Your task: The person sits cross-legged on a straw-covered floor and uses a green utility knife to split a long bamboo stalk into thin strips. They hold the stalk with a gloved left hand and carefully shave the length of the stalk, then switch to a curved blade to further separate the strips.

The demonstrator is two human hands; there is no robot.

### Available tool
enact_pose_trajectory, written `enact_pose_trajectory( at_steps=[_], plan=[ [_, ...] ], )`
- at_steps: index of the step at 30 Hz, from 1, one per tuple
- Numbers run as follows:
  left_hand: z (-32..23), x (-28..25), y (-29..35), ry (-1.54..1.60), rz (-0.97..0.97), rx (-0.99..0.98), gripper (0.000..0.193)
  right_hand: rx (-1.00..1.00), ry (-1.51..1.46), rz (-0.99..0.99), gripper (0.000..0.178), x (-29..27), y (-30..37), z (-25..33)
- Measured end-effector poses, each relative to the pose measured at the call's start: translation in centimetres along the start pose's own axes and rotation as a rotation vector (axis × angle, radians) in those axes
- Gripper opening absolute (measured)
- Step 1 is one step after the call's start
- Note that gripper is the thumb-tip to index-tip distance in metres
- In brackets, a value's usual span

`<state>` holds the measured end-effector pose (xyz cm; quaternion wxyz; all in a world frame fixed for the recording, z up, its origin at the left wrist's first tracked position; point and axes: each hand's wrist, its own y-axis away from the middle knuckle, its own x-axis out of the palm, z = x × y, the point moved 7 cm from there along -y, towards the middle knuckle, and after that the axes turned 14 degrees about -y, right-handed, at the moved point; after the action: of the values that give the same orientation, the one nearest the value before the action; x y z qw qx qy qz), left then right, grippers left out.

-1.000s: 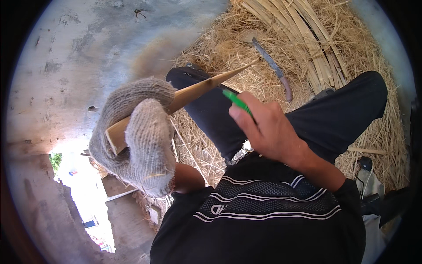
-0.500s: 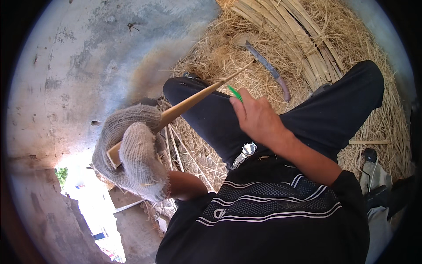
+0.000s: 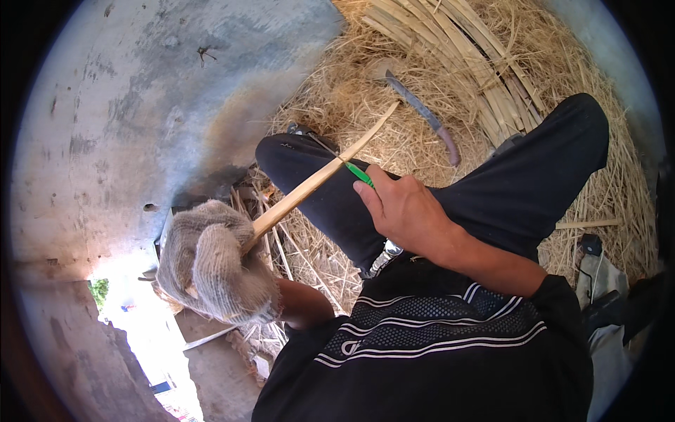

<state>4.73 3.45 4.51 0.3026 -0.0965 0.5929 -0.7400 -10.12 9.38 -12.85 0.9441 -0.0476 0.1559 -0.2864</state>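
My left hand, in a thick grey knitted glove, is closed round the lower end of a pale bamboo strip. The strip slants up and to the right across my dark-trousered leg, and its far tip is over the straw. My bare right hand grips a small knife by its green handle. The thin blade crosses the strip above its middle and seems to touch it; the blade's edge is too fine to make out. Part of the handle is hidden in my fingers.
A machete with a brown handle lies on the straw beyond my legs. Behind it is a bundle of long bamboo strips. A bare wall stands at the left, with a bright opening below it.
The strip has turned in my gloved hand and shows a broader, paler face. My right hand has come slightly down and left, bringing the knife blade across the strip.
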Motion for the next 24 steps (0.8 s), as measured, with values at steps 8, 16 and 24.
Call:
enact_pose_trajectory(
  at_steps=[8, 16, 24],
  plan=[
    [-1.6, 1.2, -2.0, 0.017, 0.141, 0.154, 0.022, 0.145, 0.04, -0.034, 0.027, 0.2, -0.9, -6.0],
    [-1.7, 1.7, -2.5, -0.18, 0.118, 0.101, 0.017, 0.058, -0.076, 0.016, 0.027, 0.5, -0.2, -2.0],
    [0.0, 1.7, -1.6, -0.016, 0.135, 0.075, 0.01, -0.093, -0.163, -0.012, 0.03, 1.3, -0.9, -1.2]
  ],
)
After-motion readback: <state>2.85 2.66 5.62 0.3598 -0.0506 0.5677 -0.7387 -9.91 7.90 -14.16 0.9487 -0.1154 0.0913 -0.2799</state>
